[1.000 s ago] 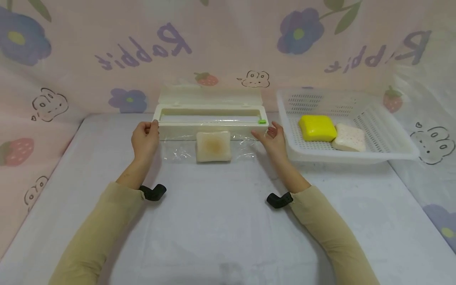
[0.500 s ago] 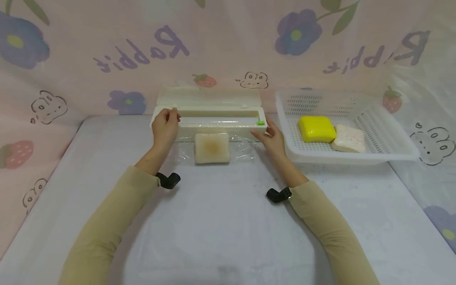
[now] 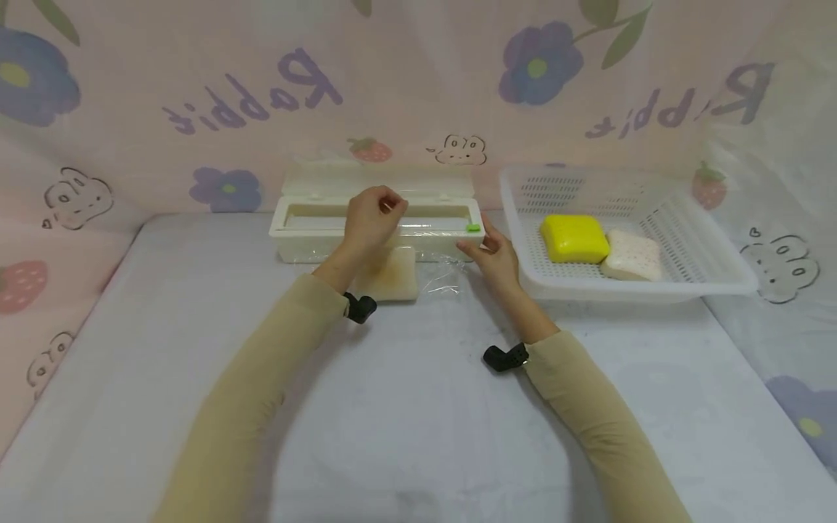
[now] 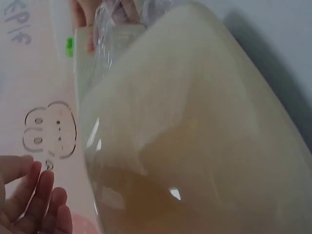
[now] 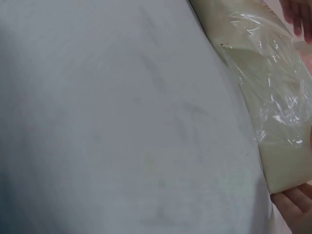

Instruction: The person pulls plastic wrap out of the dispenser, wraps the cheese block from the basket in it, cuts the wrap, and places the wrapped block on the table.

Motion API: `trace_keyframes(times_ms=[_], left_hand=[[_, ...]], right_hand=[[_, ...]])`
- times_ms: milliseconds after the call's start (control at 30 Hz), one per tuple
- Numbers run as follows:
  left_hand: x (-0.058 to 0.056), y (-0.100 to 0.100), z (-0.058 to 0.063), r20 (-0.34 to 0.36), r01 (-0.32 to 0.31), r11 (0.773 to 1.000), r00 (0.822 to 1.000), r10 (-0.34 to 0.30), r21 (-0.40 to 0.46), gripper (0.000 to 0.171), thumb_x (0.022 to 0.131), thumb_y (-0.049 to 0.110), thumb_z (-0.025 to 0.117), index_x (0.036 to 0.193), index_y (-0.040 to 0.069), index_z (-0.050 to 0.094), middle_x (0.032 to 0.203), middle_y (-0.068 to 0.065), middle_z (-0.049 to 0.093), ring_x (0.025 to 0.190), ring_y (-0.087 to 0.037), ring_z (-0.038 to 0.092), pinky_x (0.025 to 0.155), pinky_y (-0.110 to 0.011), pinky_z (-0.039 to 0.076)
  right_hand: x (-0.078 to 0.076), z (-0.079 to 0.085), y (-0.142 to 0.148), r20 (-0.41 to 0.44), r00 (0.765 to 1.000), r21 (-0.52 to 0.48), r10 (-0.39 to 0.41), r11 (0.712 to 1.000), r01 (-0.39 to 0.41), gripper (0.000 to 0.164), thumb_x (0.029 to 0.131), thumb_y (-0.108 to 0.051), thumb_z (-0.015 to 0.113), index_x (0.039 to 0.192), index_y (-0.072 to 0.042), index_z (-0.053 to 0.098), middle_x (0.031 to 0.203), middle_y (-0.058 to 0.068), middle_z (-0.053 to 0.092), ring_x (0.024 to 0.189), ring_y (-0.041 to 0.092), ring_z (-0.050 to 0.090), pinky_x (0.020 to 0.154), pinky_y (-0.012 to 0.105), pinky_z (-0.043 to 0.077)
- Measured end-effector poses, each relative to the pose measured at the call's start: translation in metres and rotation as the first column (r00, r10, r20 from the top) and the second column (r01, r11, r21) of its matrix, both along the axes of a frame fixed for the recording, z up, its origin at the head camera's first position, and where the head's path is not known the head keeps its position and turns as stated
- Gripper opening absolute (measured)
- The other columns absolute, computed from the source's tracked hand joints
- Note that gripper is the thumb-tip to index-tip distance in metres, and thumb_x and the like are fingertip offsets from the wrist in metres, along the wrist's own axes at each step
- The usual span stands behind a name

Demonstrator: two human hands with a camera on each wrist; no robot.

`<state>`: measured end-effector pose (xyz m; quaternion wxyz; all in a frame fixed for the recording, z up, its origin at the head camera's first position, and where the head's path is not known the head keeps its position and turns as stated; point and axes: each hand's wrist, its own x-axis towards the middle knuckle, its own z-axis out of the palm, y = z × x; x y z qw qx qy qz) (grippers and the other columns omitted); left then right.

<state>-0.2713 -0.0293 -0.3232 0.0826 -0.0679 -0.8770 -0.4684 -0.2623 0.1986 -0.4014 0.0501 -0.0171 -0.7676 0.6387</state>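
Note:
A cream dispenser box (image 3: pixel 297 250) stands at the back of the table, lid raised, with a film roll inside and a green slide cutter (image 3: pixel 473 228) at its right end. Clear cling film (image 3: pixel 443 280) trails from its front, crinkled in the right wrist view. Against the front lies a squarish cream block (image 3: pixel 403 274) with a browned centre, partly hidden by my left wrist. My left hand (image 3: pixel 371 218) hovers over the box's middle, fingers loosely bent, nothing visible between them in the left wrist view. My right hand (image 3: pixel 495 254) grips the box's right end, thumb in front.
A white perforated basket (image 3: pixel 628 290) stands to the right, close to my right hand. It contains a yellow block (image 3: pixel 574 238) and a pale speckled one (image 3: pixel 631 256). A printed curtain (image 3: pixel 405 87) hangs directly behind the box.
My left hand has left the box's left end and moved right to above its middle, its forearm now overlapping the cream block. My right hand has stayed at the right end.

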Motion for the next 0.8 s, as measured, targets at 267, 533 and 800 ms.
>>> trace_keyframes(times_ms=[267,533,800], left_hand=[[-0.009,0.042,-0.004,-0.006,0.157,0.983,0.987,-0.158,-0.1,0.018,0.093,0.018,0.062,0.106,0.007,0.068,0.105,-0.007,0.067,0.1,-0.021,0.057,0.09,-0.033,0.047],[-0.012,0.064,-0.011,-0.006,0.236,0.96,0.971,-0.24,-0.147,0.025,0.091,0.021,0.067,0.113,0.009,0.068,0.113,-0.007,0.067,0.108,-0.021,0.058,0.095,-0.032,0.045],[-0.013,0.081,-0.016,0.044,0.267,0.955,0.964,-0.264,-0.129,0.026,0.089,0.022,0.069,0.112,0.009,0.07,0.113,-0.006,0.066,0.109,-0.02,0.056,0.094,-0.032,0.045]], right_hand=[[0.003,0.003,-0.001,-0.011,1.0,0.008,0.021,1.0,-0.02,0.072,0.086,-0.014,0.073,0.147,-0.02,0.037,0.136,0.019,0.055,0.112,0.036,0.061,0.082,0.018,0.053],[0.0,0.0,0.0,-0.017,0.999,0.024,0.03,0.999,-0.03,0.071,0.086,-0.016,0.073,0.147,-0.021,0.038,0.131,0.019,0.058,0.109,0.034,0.063,0.075,0.014,0.052],[0.001,-0.001,0.002,-0.008,0.999,0.028,0.042,0.999,-0.042,0.073,0.086,-0.022,0.073,0.148,-0.025,0.035,0.133,0.015,0.058,0.11,0.031,0.063,0.084,0.021,0.053]])
